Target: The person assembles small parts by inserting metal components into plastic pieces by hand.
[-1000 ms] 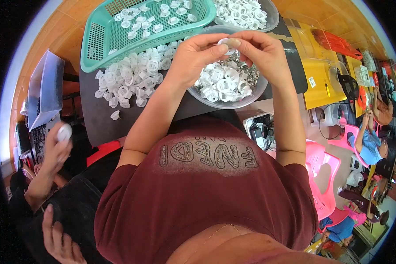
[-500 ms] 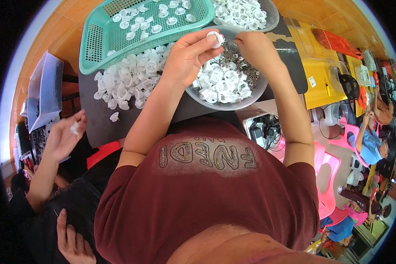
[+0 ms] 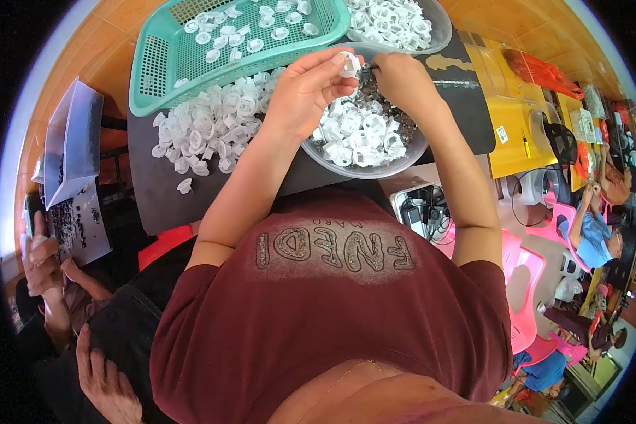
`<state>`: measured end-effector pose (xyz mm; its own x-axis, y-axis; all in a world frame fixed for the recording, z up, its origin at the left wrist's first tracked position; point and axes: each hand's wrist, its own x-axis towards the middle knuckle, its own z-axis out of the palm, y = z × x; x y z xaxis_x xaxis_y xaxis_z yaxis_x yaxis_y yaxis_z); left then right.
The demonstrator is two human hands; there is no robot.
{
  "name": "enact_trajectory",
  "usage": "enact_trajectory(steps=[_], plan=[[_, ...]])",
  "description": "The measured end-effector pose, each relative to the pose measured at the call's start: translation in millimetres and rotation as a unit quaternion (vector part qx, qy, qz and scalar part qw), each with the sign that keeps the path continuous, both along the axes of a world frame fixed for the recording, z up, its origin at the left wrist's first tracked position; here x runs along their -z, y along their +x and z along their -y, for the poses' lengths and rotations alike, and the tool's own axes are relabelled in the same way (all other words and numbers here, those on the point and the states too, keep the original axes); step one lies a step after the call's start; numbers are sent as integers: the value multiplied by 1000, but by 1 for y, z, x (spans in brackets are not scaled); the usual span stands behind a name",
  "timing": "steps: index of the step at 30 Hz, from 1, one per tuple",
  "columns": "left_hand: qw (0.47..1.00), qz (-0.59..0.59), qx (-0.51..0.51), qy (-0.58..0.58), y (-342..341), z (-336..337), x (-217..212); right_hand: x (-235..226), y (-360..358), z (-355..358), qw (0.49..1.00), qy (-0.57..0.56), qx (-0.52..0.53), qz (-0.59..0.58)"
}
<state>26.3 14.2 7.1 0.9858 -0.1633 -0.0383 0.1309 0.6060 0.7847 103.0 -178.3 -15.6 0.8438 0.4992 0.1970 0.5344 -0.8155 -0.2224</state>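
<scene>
Over a clear round bowl [image 3: 360, 169], my left hand [image 3: 298, 95] pinches a small white plastic ring-shaped part [image 3: 349, 66] between thumb and fingers. My right hand [image 3: 405, 82] is close beside it with its fingers curled together. Whatever those fingers hold is too small or hidden to make out. In the bowl, a heap of white plastic parts [image 3: 364, 134] lies at the near side, next to many tiny dark pieces [image 3: 405, 126]. Left of my left forearm, a loose pile of similar white parts [image 3: 212, 120] rests on the dark tabletop [image 3: 152, 201].
A green plastic basket [image 3: 143, 74] with scattered white parts stands far left. Another clear bowl of white parts [image 3: 396, 21] is at the back. Another person's hand [image 3: 42, 265] is at the left, near a clear bin [image 3: 74, 141]. Pink chairs [image 3: 526, 290] stand right.
My right hand has shifted slightly left and down, nearer the white part in my left hand. The other person's raised hand has moved left, away from the table.
</scene>
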Motion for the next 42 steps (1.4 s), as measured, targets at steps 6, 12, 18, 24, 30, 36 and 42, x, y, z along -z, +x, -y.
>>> enact_trajectory(steps=[6,12,18,24,30,36,42], plan=[[1000,-11,-28,-5,3,0,0,-7,-2,2,999,-25,6,-32],[1000,-12,-15,-2,1,0,0,-19,-6,6,998,1,19,-52],[999,-31,2,-39,0,4,0,-37,-41,11,943,303,-5,-136],[998,-28,-1,-50,-1,6,0,-34,-54,2,949,306,-71,-9],[1000,-19,-4,-12,-3,9,2,-40,-57,1,934,334,20,-122],[1000,0,-8,19,-6,11,-2,-45,-60,13,888,435,36,-144],[998,15,-16,60,-9,14,-7,-51,-67,9,916,375,-138,32]])
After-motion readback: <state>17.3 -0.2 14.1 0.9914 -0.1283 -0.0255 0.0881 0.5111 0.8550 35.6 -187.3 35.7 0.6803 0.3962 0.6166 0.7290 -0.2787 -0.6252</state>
